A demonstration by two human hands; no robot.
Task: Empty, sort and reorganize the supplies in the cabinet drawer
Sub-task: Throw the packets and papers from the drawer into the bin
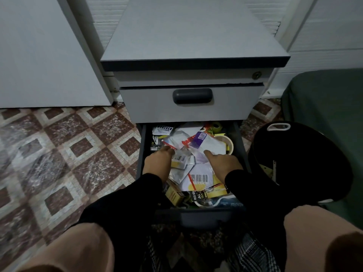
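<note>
The bottom drawer (142, 146) of a grey cabinet (188, 42) is pulled out toward me and is full of mixed supplies. Clear plastic packets with red strips (182, 143), white packets with barcodes (200, 178), a tape roll (228, 143), a purple card (200, 136) and a small yellow box (173, 195) lie in a heap. My left hand (158, 160) reaches into the left side, its fingertips on a packet with a red strip. My right hand (223, 161) rests on the pile at the right, index finger stretched onto a white packet.
A black round basket (302, 163) with a white rope handle stands right of the drawer, a few items inside it. A green seat (324, 99) is beyond it. The middle drawer (192, 104) above is shut. Patterned tile floor (64, 152) spreads to the left. My knees frame the bottom.
</note>
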